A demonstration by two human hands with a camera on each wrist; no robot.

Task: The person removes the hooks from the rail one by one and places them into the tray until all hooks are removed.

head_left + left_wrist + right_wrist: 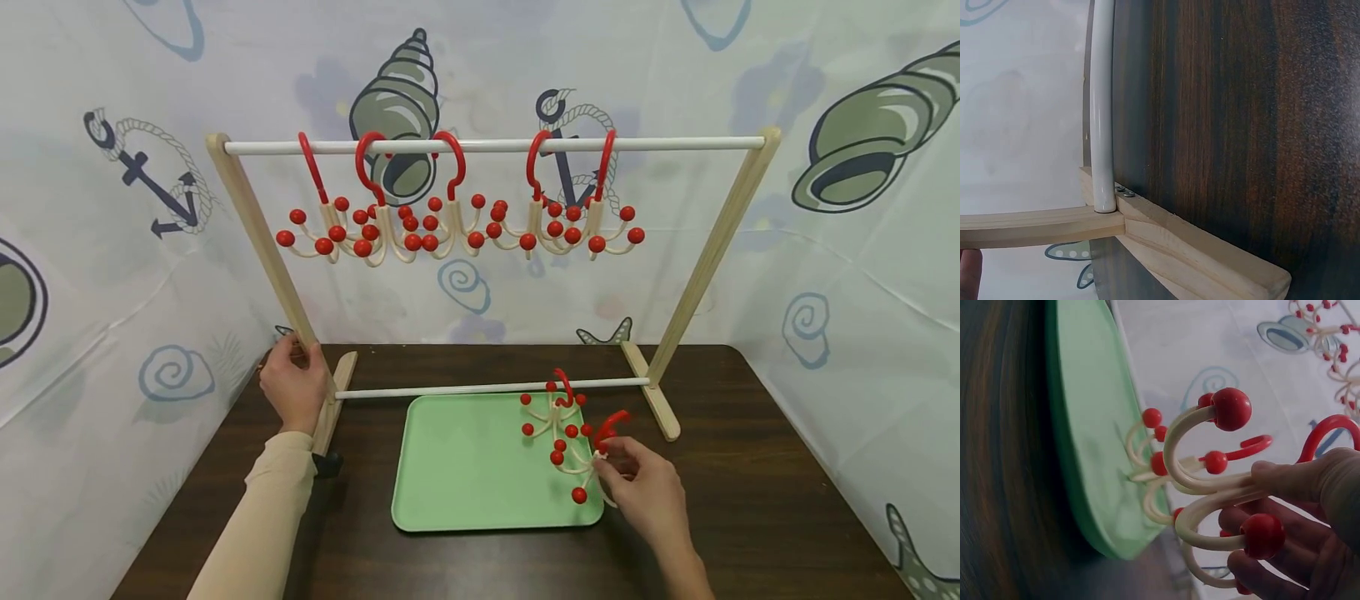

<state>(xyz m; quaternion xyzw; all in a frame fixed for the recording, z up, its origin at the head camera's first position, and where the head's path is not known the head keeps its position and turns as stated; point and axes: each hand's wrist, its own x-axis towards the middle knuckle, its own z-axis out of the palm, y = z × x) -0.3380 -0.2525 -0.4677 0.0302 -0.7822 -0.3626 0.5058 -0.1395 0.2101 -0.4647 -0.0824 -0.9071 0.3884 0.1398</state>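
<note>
My left hand [294,382] grips the left wooden post [279,279] of the rack low down; in the left wrist view only a fingertip [969,272] shows beside it. With my right hand [651,492] I pinch a multi-arm hanger [1210,487] by its cream stem, below its red hook. Its curved arms end in red balls, and it is over the right edge of the green tray [472,467]. Another such hanger [553,412] stands on the tray's far right part, hook upward. Several more hangers [453,218] hang from the white top rail [495,146].
A white lower bar [487,388] runs across just behind the tray. Wooden feet [651,392] hold the rack on the dark table [750,500]. Behind stands a cloth backdrop [480,300] printed with shells and anchors.
</note>
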